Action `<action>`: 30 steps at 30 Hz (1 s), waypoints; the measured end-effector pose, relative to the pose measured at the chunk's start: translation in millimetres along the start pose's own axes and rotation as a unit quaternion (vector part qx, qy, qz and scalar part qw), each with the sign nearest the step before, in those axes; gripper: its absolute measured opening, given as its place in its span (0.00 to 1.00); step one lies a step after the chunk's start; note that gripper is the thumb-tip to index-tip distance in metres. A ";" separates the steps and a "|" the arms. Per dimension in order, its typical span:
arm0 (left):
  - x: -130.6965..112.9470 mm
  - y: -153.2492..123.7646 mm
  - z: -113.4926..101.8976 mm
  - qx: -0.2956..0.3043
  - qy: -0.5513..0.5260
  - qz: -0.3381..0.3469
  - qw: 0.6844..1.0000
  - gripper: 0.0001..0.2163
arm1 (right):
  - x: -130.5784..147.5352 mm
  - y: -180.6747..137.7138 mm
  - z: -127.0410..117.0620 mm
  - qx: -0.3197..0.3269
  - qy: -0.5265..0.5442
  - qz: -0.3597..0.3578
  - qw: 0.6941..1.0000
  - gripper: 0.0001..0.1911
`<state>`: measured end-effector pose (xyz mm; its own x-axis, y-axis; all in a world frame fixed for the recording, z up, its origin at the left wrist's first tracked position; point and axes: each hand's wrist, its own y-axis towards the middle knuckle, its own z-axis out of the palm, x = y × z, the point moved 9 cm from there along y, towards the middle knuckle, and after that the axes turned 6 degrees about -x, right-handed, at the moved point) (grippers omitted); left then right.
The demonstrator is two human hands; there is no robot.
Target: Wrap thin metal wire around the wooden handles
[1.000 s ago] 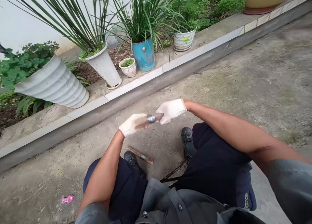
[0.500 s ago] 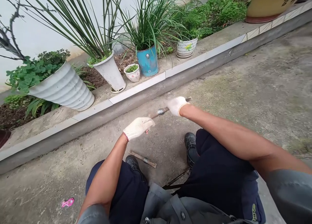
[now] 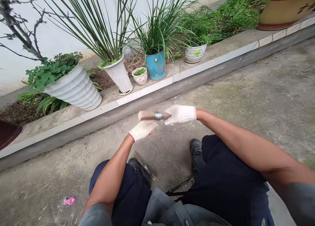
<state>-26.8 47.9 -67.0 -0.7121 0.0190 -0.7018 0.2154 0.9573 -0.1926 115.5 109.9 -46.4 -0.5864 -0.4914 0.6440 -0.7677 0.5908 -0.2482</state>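
My right hand (image 3: 180, 114), in a white knitted glove, is closed on one end of a brown wooden stick (image 3: 147, 116). Silver wire is wound round the stick near my fingers, and motion blurs its outline. Just below the stick's far end is my gloved left hand (image 3: 142, 129), its fingers drawn together and pointing right. A bare fingertip shows under that glove, and whatever lies in the pinch is hidden. Whether the left hand touches the stick I cannot tell. A second wire-wound wooden stick (image 3: 145, 167) lies on the concrete beside my left shoe.
A low tiled kerb (image 3: 145, 91) runs across in front of me. On it stand a ribbed white pot (image 3: 76, 88), a tall white pot (image 3: 120, 76), a small pot (image 3: 140, 77) and a blue can (image 3: 156, 67). A pink object (image 3: 69, 200) lies at lower left.
My right hand has turned, and the stick's far end has swung up and left, above my left hand. My left hand keeps its pinched shape. The view has shifted slightly.
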 end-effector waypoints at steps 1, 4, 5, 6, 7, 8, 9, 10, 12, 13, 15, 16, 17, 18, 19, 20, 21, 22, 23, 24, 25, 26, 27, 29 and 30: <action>-0.6 0.0 4.7 0.008 -0.014 -0.006 1.000 0.22 | -6.6 3.7 -12.6 -0.049 -0.019 0.026 0.998 0.19; -6.2 0.5 18.5 0.035 -0.042 -0.007 0.998 0.21 | -27.2 10.9 -38.6 -0.147 -0.124 0.095 0.977 0.20; -8.5 0.4 22.3 0.043 -0.035 -0.004 0.998 0.20 | -33.1 12.0 -43.9 -0.165 -0.160 0.115 0.966 0.20; -10.5 -0.1 25.9 0.052 -0.023 -0.002 0.998 0.19 | -38.3 12.5 -47.7 -0.178 -0.192 0.135 0.956 0.19; -12.2 -1.0 29.0 0.062 -0.008 -0.002 0.998 0.18 | -42.9 12.6 -50.2 -0.183 -0.219 0.155 0.946 0.18; -13.9 -2.2 30.9 0.070 0.007 -0.002 0.998 0.18 | -46.5 12.5 -51.4 -0.183 -0.242 0.172 0.937 0.17; -15.5 -3.5 31.1 0.074 0.018 -0.002 0.997 0.17 | -49.1 12.5 -51.4 -0.178 -0.259 0.187 0.931 0.16; -17.2 -4.6 28.9 0.071 0.024 -0.002 0.997 0.17 | -50.8 12.8 -49.7 -0.168 -0.273 0.198 0.926 0.17; -20.8 -5.5 17.9 0.047 0.032 0.007 0.998 0.17 | -53.5 14.0 -40.3 -0.124 -0.298 0.215 0.922 0.19; -21.9 -5.4 9.3 0.025 0.036 0.012 0.999 0.17 | -53.9 14.8 -32.5 -0.092 -0.312 0.216 0.921 0.20; -22.4 -4.6 -8.4 -0.017 0.056 0.025 0.998 0.18 | -50.8 16.0 -10.4 -0.015 -0.339 0.186 0.922 0.19; -21.6 -4.0 -15.8 -0.033 0.073 0.030 0.996 0.18 | -46.6 15.8 3.1 0.027 -0.345 0.151 0.926 0.17; -20.1 -3.4 -21.4 -0.043 0.090 0.033 0.994 0.18 | -40.7 14.1 17.1 0.069 -0.342 0.106 0.931 0.16; -18.1 -2.7 -25.4 -0.050 0.104 0.033 0.993 0.18 | -33.3 10.5 30.3 0.108 -0.328 0.057 0.937 0.13; -16.1 -2.0 -27.8 -0.053 0.113 0.033 0.992 0.19 | -25.6 5.1 40.9 0.142 -0.304 0.011 0.942 0.11; -14.2 -1.3 -28.6 -0.054 0.116 0.031 0.991 0.19 | -18.6 -1.3 47.9 0.170 -0.272 -0.023 0.947 0.08; -12.4 -0.7 -28.1 -0.052 0.113 0.029 0.992 0.19 | -12.1 -7.6 50.9 0.188 -0.234 -0.046 0.953 0.07; -10.8 -0.3 -26.3 -0.046 0.102 0.025 0.993 0.19 | -6.6 -13.0 50.3 0.197 -0.190 -0.057 0.960 0.07; -9.2 -0.1 -23.3 -0.038 0.088 0.021 0.995 0.19 | -2.3 -16.9 46.5 0.197 -0.144 -0.056 0.968 0.07; -7.8 0.0 -19.5 -0.028 0.072 0.015 0.997 0.19 | 0.9 -19.1 40.7 0.189 -0.099 -0.049 0.976 0.09; -6.4 -0.2 -15.4 -0.017 0.057 0.009 0.998 0.18 | 3.2 -19.5 33.0 0.171 -0.062 -0.039 0.983 0.10; -5.1 -0.4 -11.2 -0.008 0.046 0.002 0.999 0.18 | 4.3 -18.0 24.0 0.143 -0.035 -0.030 0.989 0.12; -4.0 -0.6 -7.1 -0.001 0.038 -0.003 0.999 0.18 | 3.6 -14.7 13.5 0.105 -0.019 -0.019 0.994 0.13; -2.6 -0.5 0.0 0.005 0.031 -0.014 0.999 0.20 | -4.7 -6.1 -8.1 0.018 -0.022 0.017 0.999 0.15; -2.4 -0.1 2.9 0.004 0.025 -0.018 1.000 0.21 | -11.2 -1.7 -17.6 -0.021 -0.038 0.038 0.998 0.16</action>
<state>-23.1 46.9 -67.3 -0.7525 -0.0002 -0.6586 0.1945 0.9553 -0.2225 127.9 125.7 -40.4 -0.6615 -0.4905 0.5674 -0.7097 0.6538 -0.2622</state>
